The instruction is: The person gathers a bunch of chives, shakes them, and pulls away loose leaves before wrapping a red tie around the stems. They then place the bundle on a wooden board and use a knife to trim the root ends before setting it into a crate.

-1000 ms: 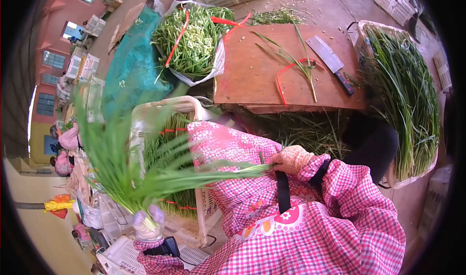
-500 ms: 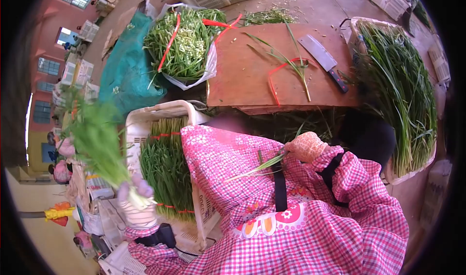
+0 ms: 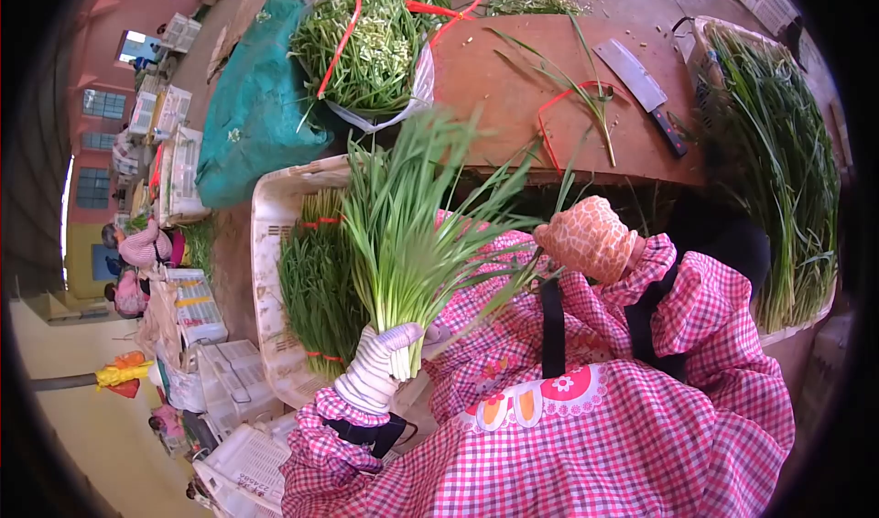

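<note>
Currently, in the head view, the left hand, in a striped glove, clasps 1 loose bunch of long green leaves low around its pale stems, upright in front of the apron. The right hand, under an orange patterned covering, is curled beside the leaf tips; I cannot tell whether it pinches the few strands there or only touches them.

The likeliest trouble is stems slipping out: no tie shows on the bunch, so a slack left grip could shed some. The fanned leaves could also snag or bend against the crate or the right sleeve. The knife lies bare on the board, near loose stalks, and a careless reach there could bring a cut.

As for containers, the pale crate behind the left hand holds leaves with 2 red bands showing. A white bag bulges with green and pale cuttings. At the far right, another crate is heaped with long, seemingly untied leaves.
</note>
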### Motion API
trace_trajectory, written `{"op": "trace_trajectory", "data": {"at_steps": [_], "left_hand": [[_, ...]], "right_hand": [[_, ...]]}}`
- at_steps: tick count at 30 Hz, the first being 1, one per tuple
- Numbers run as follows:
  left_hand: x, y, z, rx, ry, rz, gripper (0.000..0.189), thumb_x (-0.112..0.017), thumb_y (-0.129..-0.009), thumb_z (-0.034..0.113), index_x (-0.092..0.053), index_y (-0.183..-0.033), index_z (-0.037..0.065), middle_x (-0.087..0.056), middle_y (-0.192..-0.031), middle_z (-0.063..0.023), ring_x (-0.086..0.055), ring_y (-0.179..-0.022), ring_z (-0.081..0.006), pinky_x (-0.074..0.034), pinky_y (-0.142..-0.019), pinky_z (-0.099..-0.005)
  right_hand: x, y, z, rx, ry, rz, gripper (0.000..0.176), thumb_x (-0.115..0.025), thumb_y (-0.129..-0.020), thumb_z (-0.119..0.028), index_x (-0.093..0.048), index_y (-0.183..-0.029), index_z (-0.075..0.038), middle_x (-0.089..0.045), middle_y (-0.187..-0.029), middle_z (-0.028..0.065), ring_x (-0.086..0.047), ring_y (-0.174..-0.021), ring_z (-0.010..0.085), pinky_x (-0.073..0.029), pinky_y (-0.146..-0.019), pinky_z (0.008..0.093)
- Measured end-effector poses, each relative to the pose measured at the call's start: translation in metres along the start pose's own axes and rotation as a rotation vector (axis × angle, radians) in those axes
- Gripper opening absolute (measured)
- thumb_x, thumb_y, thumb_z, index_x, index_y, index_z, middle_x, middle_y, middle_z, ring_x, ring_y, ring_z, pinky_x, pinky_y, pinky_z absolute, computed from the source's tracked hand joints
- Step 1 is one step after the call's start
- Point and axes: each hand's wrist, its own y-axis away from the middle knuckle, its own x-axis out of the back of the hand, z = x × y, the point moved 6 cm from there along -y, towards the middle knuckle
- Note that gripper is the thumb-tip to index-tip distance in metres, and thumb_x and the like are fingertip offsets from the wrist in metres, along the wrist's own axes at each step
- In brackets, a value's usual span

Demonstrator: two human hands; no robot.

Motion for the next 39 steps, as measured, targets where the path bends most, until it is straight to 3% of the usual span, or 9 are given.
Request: {"op": "trace_trajectory", "data": {"at_steps": [3,6,11,13,21,23,24,28,39], "left_hand": [[-0.002,0.005,-0.001,0.041,0.000,0.051,0.036,-0.067,-0.079,0.013,-0.061,-0.111,-0.001,-0.069,-0.089,-0.0137,-0.068,-0.087,-0.0266,-0.055,-0.084,-0.0371],[-0.004,0.007,-0.002,0.042,0.005,0.053,0.040,-0.068,-0.079,0.014,-0.059,-0.115,0.000,-0.068,-0.094,-0.0127,-0.068,-0.085,-0.0252,-0.057,-0.078,-0.0358],[-0.023,0.014,0.001,0.150,0.085,-0.027,0.051,-0.070,-0.078,0.018,-0.053,-0.122,-0.001,-0.064,-0.103,-0.0155,-0.068,-0.086,-0.0304,-0.060,-0.068,-0.0440],[-0.019,0.015,0.002,0.143,0.106,-0.038,0.041,-0.067,-0.082,0.014,-0.055,-0.118,-0.003,-0.066,-0.097,-0.0174,-0.069,-0.084,-0.0287,-0.061,-0.068,-0.0411],[-0.019,0.022,0.003,0.225,-0.020,0.003,0.039,-0.069,-0.082,0.022,-0.059,-0.115,0.003,-0.067,-0.093,-0.0081,-0.062,-0.064,-0.0148,-0.050,-0.052,-0.0275],[-0.019,0.022,-0.004,0.255,-0.040,-0.024,0.043,-0.071,-0.080,0.022,-0.058,-0.116,0.003,-0.066,-0.090,-0.0080,-0.061,-0.062,-0.0162,-0.052,-0.053,-0.0302],[-0.019,0.022,-0.007,0.234,0.000,-0.014,0.041,-0.070,-0.080,0.020,-0.057,-0.114,0.002,-0.064,-0.086,-0.0088,-0.059,-0.060,-0.0169,-0.050,-0.052,-0.0304],[-0.020,0.022,-0.019,0.293,-0.037,-0.027,0.040,-0.069,-0.077,0.014,-0.055,-0.112,0.001,-0.060,-0.079,-0.0105,-0.054,-0.056,-0.0168,-0.044,-0.047,-0.0303],[0.004,0.039,0.015,0.045,0.097,0.005,0.041,-0.065,-0.074,0.012,-0.052,-0.111,-0.002,-0.056,-0.075,-0.0108,-0.050,-0.051,-0.0179,-0.042,-0.044,-0.0306]], "right_hand": [[-0.009,-0.006,0.000,0.064,0.070,0.064,0.016,-0.067,-0.068,-0.018,-0.059,-0.078,-0.010,-0.057,-0.060,0.0089,-0.063,-0.061,0.0315,-0.048,-0.051,0.0430],[-0.002,-0.005,-0.003,0.227,-0.224,0.482,0.019,-0.067,-0.069,-0.019,-0.061,-0.086,-0.012,-0.058,-0.062,0.0079,-0.064,-0.061,0.0301,-0.047,-0.050,0.0415],[-0.010,-0.046,-0.022,0.088,0.097,0.067,0.014,-0.066,-0.068,-0.018,-0.064,-0.079,-0.009,-0.058,-0.058,0.0084,-0.065,-0.058,0.0289,-0.047,-0.046,0.0433],[-0.078,-0.066,-0.001,0.118,0.174,0.094,0.012,-0.066,-0.067,-0.016,-0.063,-0.077,-0.009,-0.057,-0.057,0.0080,-0.064,-0.057,0.0289,-0.047,-0.045,0.0425],[-0.025,-0.067,-0.027,0.097,0.038,0.217,0.010,-0.060,-0.082,-0.022,-0.068,-0.079,-0.017,-0.063,-0.072,0.0036,-0.063,-0.074,0.0236,-0.048,-0.065,0.0396],[-0.024,-0.064,-0.028,0.146,0.139,0.203,0.013,-0.063,-0.074,-0.017,-0.065,-0.086,-0.011,-0.056,-0.058,0.0060,-0.063,-0.060,0.0266,-0.046,-0.050,0.0412],[-0.003,-0.054,-0.032,0.302,-0.027,0.557,0.011,-0.064,-0.071,-0.016,-0.063,-0.081,-0.011,-0.056,-0.058,0.0062,-0.063,-0.060,0.0273,-0.046,-0.049,0.0409],[-0.004,-0.072,-0.041,0.126,0.096,0.022,0.011,-0.064,-0.071,-0.017,-0.060,-0.077,-0.010,-0.056,-0.057,0.0071,-0.063,-0.058,0.0290,-0.047,-0.049,0.0424],[-0.003,0.005,0.094,-0.344,0.076,0.034,0.019,-0.059,-0.081,-0.024,-0.070,-0.082,-0.009,-0.067,-0.074,0.0159,-0.068,-0.076,0.0325,-0.054,-0.065,0.0462]]}}
